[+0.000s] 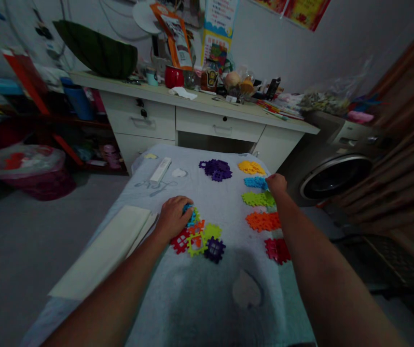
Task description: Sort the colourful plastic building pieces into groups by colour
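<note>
My left hand (175,215) rests low over the mixed heap, its fingers curled round a blue interlocking plastic tile (190,218). Close by lie a red tile (181,241), a yellow-green window-frame tile (197,244), a solid green tile (213,231) and a purple tile (214,249). At the right edge of the cloth, my right hand (276,182) is closed against the end of the blue tile pile (255,182); what its fingers hold is hidden. Beside that pile are yellow tiles (251,167), green tiles (256,198), orange tiles (263,221) and red tiles (278,251).
A purple tile pile (217,169) sits toward the cloth's far end. A white box (160,169) and a folded pale board (102,250) lie along the left. Beyond stands a cluttered white desk (145,113), with a washing machine (332,159) to the right.
</note>
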The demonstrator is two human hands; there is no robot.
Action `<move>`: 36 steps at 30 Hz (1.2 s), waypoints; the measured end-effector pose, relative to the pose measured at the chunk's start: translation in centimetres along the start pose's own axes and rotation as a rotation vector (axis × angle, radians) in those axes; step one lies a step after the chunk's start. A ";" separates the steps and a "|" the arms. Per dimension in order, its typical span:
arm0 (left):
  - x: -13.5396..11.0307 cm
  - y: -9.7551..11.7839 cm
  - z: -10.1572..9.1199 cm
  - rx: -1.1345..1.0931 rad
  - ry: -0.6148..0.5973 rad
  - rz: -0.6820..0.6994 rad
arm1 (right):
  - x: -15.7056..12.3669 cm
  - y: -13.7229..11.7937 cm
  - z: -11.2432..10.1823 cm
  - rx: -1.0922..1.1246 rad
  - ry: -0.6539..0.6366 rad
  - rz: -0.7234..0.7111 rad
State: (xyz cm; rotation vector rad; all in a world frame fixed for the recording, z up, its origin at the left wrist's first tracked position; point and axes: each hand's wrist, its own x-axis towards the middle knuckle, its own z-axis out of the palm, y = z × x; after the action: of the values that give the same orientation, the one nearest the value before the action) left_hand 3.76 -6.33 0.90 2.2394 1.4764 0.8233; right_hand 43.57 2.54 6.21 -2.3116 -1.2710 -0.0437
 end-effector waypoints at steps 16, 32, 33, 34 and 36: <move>0.0 -0.4 0.3 0.002 0.014 0.026 | -17.8 -7.8 -2.9 0.299 -0.895 -0.733; 0.0 -0.2 0.1 -0.016 0.022 0.003 | -20.6 -6.7 -2.0 0.265 -0.945 -0.787; 0.0 -0.2 0.1 -0.016 0.021 0.001 | -20.5 -6.6 -2.0 0.322 -0.978 -0.728; 0.0 -0.2 0.0 -0.017 0.020 -0.001 | -20.4 -6.4 -2.0 0.393 -1.009 -0.660; 0.0 -0.1 0.0 -0.016 0.017 -0.004 | -20.1 -6.1 -2.0 0.569 -1.047 -0.525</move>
State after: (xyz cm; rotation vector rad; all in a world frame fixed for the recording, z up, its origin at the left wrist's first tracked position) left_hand 3.70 -6.28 0.90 2.2228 1.4761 0.8521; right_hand 27.74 -11.43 5.23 -1.4114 -1.9774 1.3015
